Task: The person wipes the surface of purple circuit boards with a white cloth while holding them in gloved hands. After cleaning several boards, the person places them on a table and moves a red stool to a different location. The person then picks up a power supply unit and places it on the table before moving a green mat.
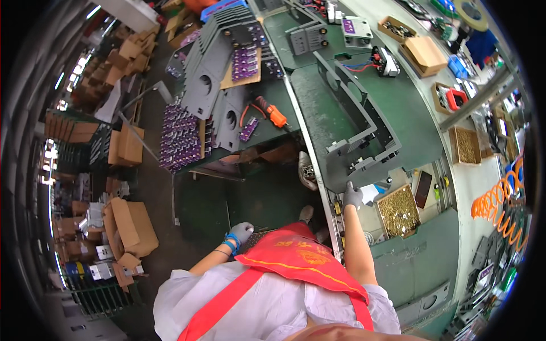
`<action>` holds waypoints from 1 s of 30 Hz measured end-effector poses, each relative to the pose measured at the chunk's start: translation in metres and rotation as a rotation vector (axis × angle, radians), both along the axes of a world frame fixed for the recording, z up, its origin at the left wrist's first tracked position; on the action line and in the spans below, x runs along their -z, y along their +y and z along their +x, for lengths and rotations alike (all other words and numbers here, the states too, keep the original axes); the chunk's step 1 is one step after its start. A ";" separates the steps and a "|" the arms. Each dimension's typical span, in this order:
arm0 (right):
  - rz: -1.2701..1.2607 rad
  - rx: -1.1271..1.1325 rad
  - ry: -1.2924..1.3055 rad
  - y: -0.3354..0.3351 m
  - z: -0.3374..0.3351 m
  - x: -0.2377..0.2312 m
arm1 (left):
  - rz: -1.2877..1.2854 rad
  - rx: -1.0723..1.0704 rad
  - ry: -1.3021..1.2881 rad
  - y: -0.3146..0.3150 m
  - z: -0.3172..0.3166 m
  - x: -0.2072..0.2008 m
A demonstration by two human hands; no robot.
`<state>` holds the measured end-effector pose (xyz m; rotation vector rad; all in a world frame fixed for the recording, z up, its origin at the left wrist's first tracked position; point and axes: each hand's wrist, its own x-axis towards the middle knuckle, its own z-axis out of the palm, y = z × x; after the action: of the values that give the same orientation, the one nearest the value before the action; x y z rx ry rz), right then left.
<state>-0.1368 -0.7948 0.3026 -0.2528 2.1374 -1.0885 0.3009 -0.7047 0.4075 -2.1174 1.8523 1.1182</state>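
We find the dark grey folded sheet-metal frame (364, 145) lying on the green table (409, 108), its near end at the table's front edge. Our grey-gloved right hand (352, 196) rests on that near end; its grip cannot be told. Just beside it stands a wooden box of brass screws (399, 211). Our gloved left hand (241, 232) hangs below the table, loosely curled, holding nothing visible.

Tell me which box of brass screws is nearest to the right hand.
The box just right of the right hand, near the bench's front edge. The other box lies farther right and back.
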 end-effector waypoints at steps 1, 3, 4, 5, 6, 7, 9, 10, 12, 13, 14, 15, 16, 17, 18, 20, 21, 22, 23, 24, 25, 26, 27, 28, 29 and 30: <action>-0.016 -0.011 0.045 -0.011 -0.001 0.005 | 0.057 -0.092 -0.035 0.011 0.016 0.008; -0.049 -0.045 0.128 -0.038 0.007 0.005 | 0.116 -0.218 -0.056 0.044 0.059 0.036; -0.011 -0.097 0.140 -0.053 0.012 -0.009 | 0.153 -0.291 -0.062 0.063 0.073 0.050; -0.024 -0.076 0.132 -0.071 0.009 0.002 | 0.187 -0.307 -0.054 0.068 0.079 0.058; -0.038 -0.032 0.125 -0.089 -0.009 0.031 | 0.217 -0.300 -0.046 0.063 0.083 0.065; -0.049 -0.007 0.116 -0.105 -0.019 0.049 | 0.252 -0.310 -0.039 0.066 0.089 0.074; 0.005 -0.035 0.014 -0.139 -0.011 0.038 | 0.250 -0.358 0.033 0.096 0.117 0.106; 0.032 -0.052 -0.054 -0.156 0.000 0.026 | 0.223 -0.397 0.075 0.114 0.144 0.130; 0.054 -0.031 -0.060 -0.189 0.018 0.004 | 0.204 -0.482 0.158 0.143 0.150 0.158; 0.067 -0.014 -0.054 -0.204 0.026 -0.004 | 0.213 -0.510 0.176 0.143 0.148 0.163; 0.058 -0.012 -0.070 -0.220 0.026 0.004 | 0.212 -0.531 0.183 0.135 0.150 0.163; 0.045 -0.012 -0.086 -0.240 0.016 0.017 | 0.206 -0.555 0.191 0.122 0.154 0.162; 0.074 -0.023 -0.145 -0.258 0.011 0.026 | 0.209 -0.594 0.195 0.116 0.159 0.158; 0.112 -0.037 -0.196 -0.275 0.005 0.033 | 0.221 -0.638 0.203 0.113 0.162 0.151; 0.129 -0.048 -0.227 -0.288 -0.004 0.042 | 0.235 -0.693 0.217 0.114 0.159 0.145; 0.119 -0.043 -0.289 -0.322 -0.031 0.050 | 0.155 -0.554 0.183 0.080 0.153 0.115; 0.111 -0.038 -0.361 -0.331 -0.030 0.055 | 0.065 -0.668 0.173 0.085 0.158 0.110; 0.175 -0.109 -0.396 -0.341 -0.024 0.055 | -0.026 -0.787 0.153 0.095 0.161 0.108; 0.233 -0.165 -0.426 -0.349 -0.024 0.051 | -0.012 -0.919 0.179 0.098 0.162 0.103; 0.252 -0.197 -0.447 -0.354 -0.029 0.050 | -0.001 -1.036 0.214 0.096 0.162 0.096; 0.268 -0.225 -0.469 -0.361 -0.033 0.046 | 0.006 -1.151 0.250 0.095 0.164 0.092; 0.321 -0.183 -0.457 -0.363 -0.031 0.047 | -0.002 -1.167 0.215 0.098 0.170 0.096; 0.372 -0.142 -0.440 -0.366 -0.028 0.049 | -0.009 -1.183 0.180 0.102 0.176 0.099; 0.425 -0.157 -0.415 -0.375 -0.017 0.038 | 0.002 -1.223 0.165 0.116 0.167 0.108; 0.463 -0.147 -0.396 -0.377 -0.021 0.032 | -0.035 -1.219 0.146 0.117 0.164 0.113; 0.422 -0.195 -0.351 -0.376 -0.024 0.031 | -0.072 -1.217 0.127 0.118 0.162 0.116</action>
<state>-0.1609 -1.1711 0.2720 -0.0620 1.9196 -0.5085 0.4631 -0.5869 0.2918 -3.3181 0.4295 1.3104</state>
